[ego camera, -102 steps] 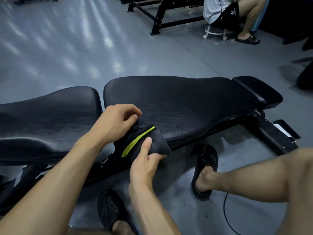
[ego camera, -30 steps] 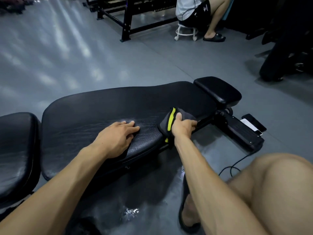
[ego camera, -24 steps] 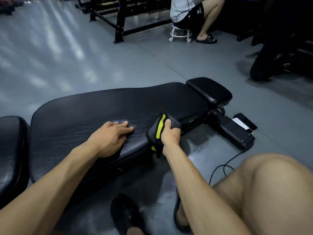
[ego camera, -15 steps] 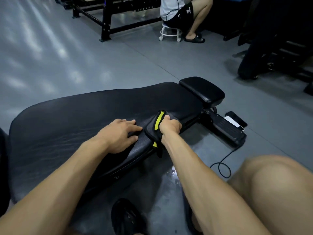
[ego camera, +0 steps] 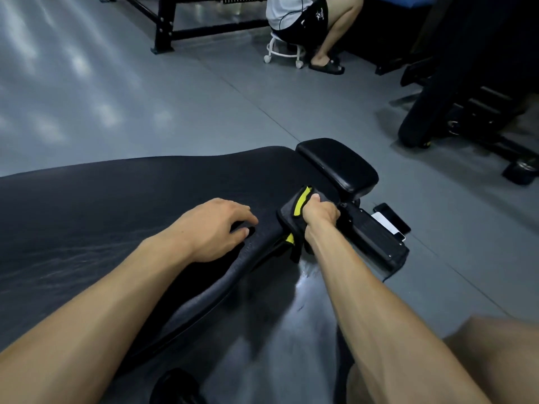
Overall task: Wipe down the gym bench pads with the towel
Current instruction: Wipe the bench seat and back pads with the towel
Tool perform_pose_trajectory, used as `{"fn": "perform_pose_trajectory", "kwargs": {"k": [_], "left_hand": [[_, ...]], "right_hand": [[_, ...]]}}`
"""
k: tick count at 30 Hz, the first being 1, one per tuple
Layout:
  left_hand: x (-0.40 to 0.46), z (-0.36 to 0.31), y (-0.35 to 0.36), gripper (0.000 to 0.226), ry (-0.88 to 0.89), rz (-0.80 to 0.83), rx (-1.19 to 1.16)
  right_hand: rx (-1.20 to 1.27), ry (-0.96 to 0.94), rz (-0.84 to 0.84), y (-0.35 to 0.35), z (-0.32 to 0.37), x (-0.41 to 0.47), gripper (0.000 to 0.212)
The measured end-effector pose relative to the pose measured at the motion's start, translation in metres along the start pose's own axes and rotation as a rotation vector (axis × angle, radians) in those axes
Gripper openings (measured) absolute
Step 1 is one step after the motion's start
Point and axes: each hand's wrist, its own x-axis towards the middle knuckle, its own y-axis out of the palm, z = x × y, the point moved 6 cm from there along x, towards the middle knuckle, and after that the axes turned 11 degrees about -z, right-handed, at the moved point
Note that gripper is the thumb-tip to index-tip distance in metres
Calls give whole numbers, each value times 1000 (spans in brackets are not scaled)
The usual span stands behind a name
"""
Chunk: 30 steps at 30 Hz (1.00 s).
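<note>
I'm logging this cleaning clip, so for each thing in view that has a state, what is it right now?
Towel: bunched, gripped, draped over the long pad's near edge.
Long pad: lying flat, streaky sheen near the left hand.
Small end pad: untouched.
Right hand: fist around the towel.
Left hand: resting on the long pad, fingers loosely bent.

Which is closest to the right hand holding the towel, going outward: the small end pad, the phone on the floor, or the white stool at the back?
From the right hand, which grips the towel, in the head view:
1. Small end pad, just beyond the hand, at the bench's end.
2. Phone, on the floor to the right, past the bench's black base.
3. White stool, far back, under a seated person.
</note>
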Motion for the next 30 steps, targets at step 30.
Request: {"fn": "perform_pose_trajectory", "kwargs": {"k": [30], "left_hand": [[-21,-61,-7,34,-178,1,-80]], "right_hand": [[91,-319,212,-92,94,49,61]]}}
